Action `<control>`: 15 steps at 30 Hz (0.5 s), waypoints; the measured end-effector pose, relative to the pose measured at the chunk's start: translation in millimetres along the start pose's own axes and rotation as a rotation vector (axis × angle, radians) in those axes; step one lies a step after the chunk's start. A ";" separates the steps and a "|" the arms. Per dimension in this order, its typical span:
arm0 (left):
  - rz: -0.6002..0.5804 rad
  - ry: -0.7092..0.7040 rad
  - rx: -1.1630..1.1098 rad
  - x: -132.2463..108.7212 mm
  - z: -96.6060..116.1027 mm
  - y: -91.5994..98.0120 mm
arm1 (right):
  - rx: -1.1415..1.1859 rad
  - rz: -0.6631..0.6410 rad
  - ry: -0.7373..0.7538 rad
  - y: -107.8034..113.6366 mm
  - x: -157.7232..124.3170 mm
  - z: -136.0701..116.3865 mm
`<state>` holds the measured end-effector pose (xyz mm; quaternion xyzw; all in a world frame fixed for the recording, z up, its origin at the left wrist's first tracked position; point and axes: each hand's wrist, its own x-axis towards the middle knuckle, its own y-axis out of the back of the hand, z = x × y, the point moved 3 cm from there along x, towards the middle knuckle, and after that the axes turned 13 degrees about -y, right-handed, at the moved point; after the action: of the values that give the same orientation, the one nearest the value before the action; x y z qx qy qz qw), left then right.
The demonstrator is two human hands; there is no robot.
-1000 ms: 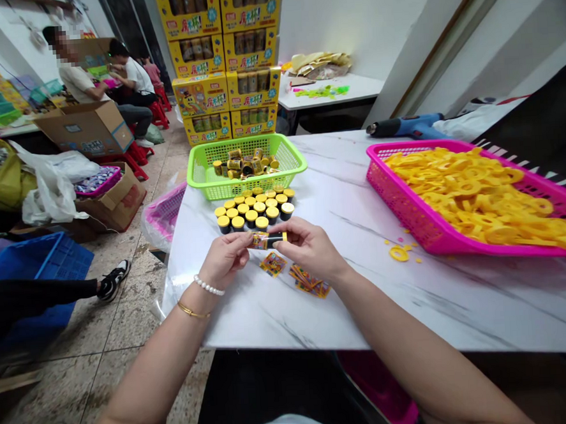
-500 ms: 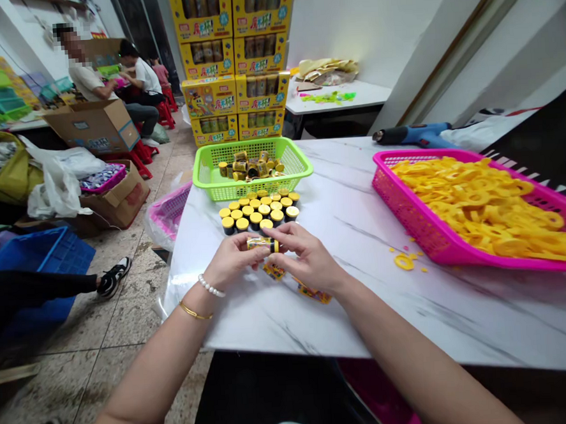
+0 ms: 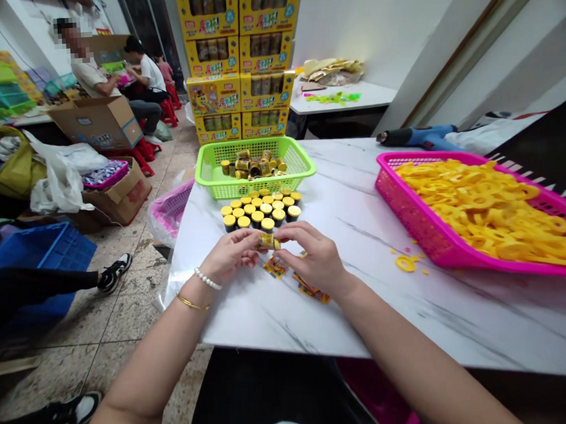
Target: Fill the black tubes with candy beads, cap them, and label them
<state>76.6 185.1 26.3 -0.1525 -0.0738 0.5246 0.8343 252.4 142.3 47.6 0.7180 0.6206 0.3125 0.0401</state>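
Between my two hands lies a small canister (image 3: 267, 241) with a yellow printed label, held on its side. My left hand (image 3: 228, 256) is closed on its left end, thumb and forefinger pinching. My right hand (image 3: 314, 253) grips the yellow right end with thumb and fingertips. Just beyond them stand rows of small dark canisters with yellow lids (image 3: 267, 224), several deep. Under and beside my right hand lie colourful printed pieces (image 3: 311, 288), partly hidden, and a few more printed pieces (image 3: 275, 267) sit below the held canister.
A green basket (image 3: 214, 189) with loose canisters stands behind the rows. To the right is a pink basket (image 3: 409, 230) heaped with yellow plastic parts, a yellow ring (image 3: 404, 264) beside it. A blue heat gun (image 3: 422, 137) and stacked yellow boxes (image 3: 214, 62) are further back. People sit at left.
My right fingers have shifted from alongside the canister to pinching its right end. The canister sits a little lower and is more covered by my fingers. The view has shifted slightly.
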 end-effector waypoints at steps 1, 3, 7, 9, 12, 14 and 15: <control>0.007 -0.061 0.008 0.9 0.9 -0.6 | 0.059 -0.006 -0.073 -2.2 1.3 4.1; 0.032 -0.196 0.046 3.0 1.9 -1.8 | 0.235 -0.050 -0.287 -8.8 4.2 14.6; -0.009 -0.182 0.113 5.5 -5.4 -2.7 | 0.505 -0.259 -0.550 -17.3 7.1 24.8; -0.046 -0.089 0.119 5.0 -10.0 -1.5 | 0.532 -0.340 -0.534 -14.0 7.3 22.6; -0.043 -0.020 0.107 2.7 -11.5 -0.1 | 0.566 -0.404 -0.478 -8.9 5.2 17.9; -0.069 -0.009 0.050 1.3 -10.0 -2.4 | 0.598 -0.365 -0.451 -8.2 3.0 16.3; -0.091 -0.013 0.014 0.9 -8.9 -4.3 | 0.615 -0.327 -0.447 -8.7 1.9 16.2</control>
<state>83.2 182.6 19.3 -0.1397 -0.0825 0.4878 0.8577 253.0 151.4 31.5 0.6386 0.7670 -0.0618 0.0067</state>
